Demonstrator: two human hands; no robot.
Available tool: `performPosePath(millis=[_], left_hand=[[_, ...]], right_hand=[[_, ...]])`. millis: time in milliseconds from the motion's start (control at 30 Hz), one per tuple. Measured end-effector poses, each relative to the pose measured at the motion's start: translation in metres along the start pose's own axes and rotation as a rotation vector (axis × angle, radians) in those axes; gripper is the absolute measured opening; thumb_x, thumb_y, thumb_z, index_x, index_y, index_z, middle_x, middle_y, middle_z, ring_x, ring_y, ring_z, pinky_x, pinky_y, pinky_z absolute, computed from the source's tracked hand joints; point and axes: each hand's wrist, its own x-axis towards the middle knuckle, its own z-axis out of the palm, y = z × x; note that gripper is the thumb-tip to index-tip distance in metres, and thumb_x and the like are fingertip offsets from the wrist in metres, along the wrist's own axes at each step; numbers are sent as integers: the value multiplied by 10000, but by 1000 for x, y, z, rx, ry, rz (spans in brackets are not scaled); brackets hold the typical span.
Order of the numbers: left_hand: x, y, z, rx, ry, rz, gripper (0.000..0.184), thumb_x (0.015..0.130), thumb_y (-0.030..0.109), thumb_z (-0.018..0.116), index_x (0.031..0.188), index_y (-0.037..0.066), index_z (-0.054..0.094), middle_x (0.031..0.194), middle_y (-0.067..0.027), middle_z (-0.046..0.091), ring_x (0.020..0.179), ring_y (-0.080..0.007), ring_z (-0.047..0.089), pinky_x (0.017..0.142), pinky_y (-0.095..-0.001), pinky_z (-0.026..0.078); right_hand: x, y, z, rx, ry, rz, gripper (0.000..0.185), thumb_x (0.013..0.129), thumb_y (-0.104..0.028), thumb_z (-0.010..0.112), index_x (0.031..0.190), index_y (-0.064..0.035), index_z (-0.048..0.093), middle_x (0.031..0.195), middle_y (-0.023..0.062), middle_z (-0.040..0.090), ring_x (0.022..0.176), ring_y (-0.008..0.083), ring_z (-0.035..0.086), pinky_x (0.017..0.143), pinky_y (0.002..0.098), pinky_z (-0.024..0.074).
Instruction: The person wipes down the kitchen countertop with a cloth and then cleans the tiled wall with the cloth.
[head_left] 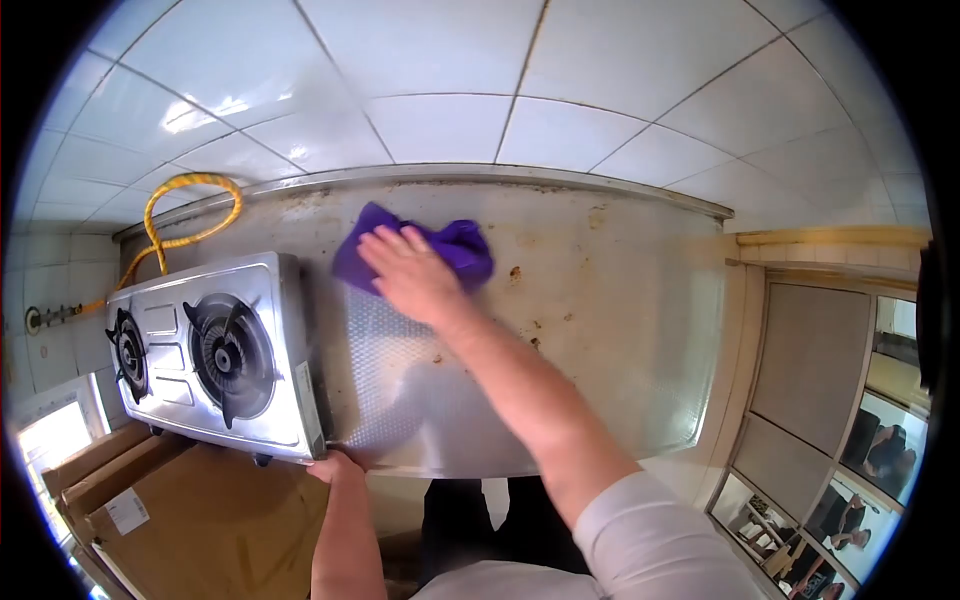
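Here, the cloth (466,250) lies on the counter (630,330), just right of the stove (170,320). Right hand (408,275) rests flat on it, fingers outstretched; cloth spreads beneath the palm, bunches to the right, shows past the fingertips. Left hand (341,467) is at the stove's near corner; can't tell its grip.

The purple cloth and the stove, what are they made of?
The purple cloth looks like soft, matte fabric, perhaps microfibre, because it bunches and folds. The stove has a top that seems polished metal, maybe stainless steel: it's silvery and shiny.
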Motion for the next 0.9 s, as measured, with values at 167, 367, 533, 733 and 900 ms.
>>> performPosePath(millis=[167, 367, 533, 733, 900], left_hand=[[-18, 16, -8, 9, -82, -29, 419, 1050, 218, 530, 1296, -114, 598, 1237, -250, 697, 1026, -367, 704, 847, -454, 581], [-22, 25, -12, 13, -146, -80, 504, 1062, 302, 510, 1369, -92, 580, 1330, -219, 673, 1109, -381, 680, 902, -463, 569], [-1, 1, 1, -63, -37, -40, 395, 991, 143, 608, 1295, -109, 607, 1234, -231, 706, 1010, -356, 705, 835, -464, 577], [-5, 7, 0, -12, -42, -41, 427, 1011, 209, 600, 1288, -114, 628, 1278, -243, 695, 1072, -371, 696, 887, -463, 571], [-21, 24, -7, -33, -67, -98, 447, 1009, 231, 610, 1290, -115, 633, 1270, -245, 704, 1080, -392, 705, 907, -460, 578]], right_hand=[[-116, 139, -114, -189, -47, 351, 575, 1005, -284, 607, 1527, -76, 488, 1600, 133, 463, 1504, 323, 392, 1251, 533, 264], [-315, 297, -179, -440, 56, 1147, 647, 1083, -350, 418, 1651, -77, 274, 1728, 123, 250, 1587, 300, 243, 1270, 532, 200], [-256, 247, -138, -481, -78, 1055, 682, 1088, -371, 407, 1666, -64, 215, 1751, 130, 171, 1606, 357, 171, 1274, 571, 162], [-82, 52, -52, -241, -126, 561, 683, 1046, -314, 498, 1617, 9, 310, 1720, 192, 223, 1591, 398, 195, 1276, 594, 136], [-93, -69, 7, -194, -142, 138, 712, 991, -379, 583, 1592, -39, 407, 1699, 125, 311, 1566, 345, 275, 1265, 569, 211]])
